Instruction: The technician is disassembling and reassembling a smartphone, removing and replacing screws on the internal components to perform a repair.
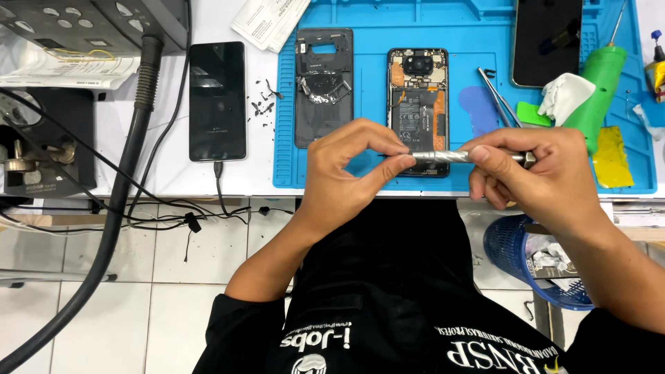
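A slim silver screwdriver [443, 156] lies level between both hands, just above the near edge of the blue work mat [367, 176]. My right hand [537, 176] grips its handle end. My left hand [346, 176] pinches the tip end between thumb and fingers. Right behind the tool, an opened phone [418, 90] lies on the mat with its battery and boards bare. Its dark back cover [323, 86] lies to the left of it.
A black phone [217, 100] with a cable lies on the white table left of the mat. Tweezers [497, 97], a green bottle [597, 83], a white cloth [564, 97] and another dark phone [547, 41] sit at the mat's right. A blue basket [516, 256] stands on the floor, a thick grey hose [118, 201] at left.
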